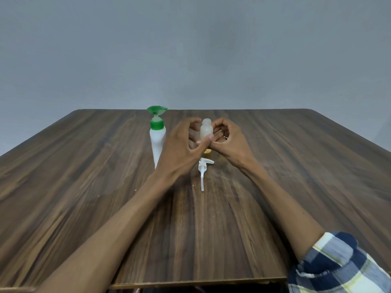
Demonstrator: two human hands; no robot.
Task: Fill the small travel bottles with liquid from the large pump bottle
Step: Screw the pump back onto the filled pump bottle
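A small translucent travel bottle (pixel 206 130), its neck open at the top, is held above the table between both hands. My left hand (pixel 182 148) grips it from the left, thumb across its lower part. My right hand (pixel 227 140) curls round it from the right. A small yellow thing (pixel 207 151) shows just beneath the hands; what it is stays unclear. The large white bottle with a green pump head (pixel 157 140) stands upright just left of my left hand. A loose white pump with its tube (pixel 203 171) lies on the table below the hands.
The brown wooden table (pixel 84 187) reaches to a grey wall behind. Its near edge runs along the bottom of the view. A plaid sleeve (pixel 338 265) covers my right upper arm at the bottom right.
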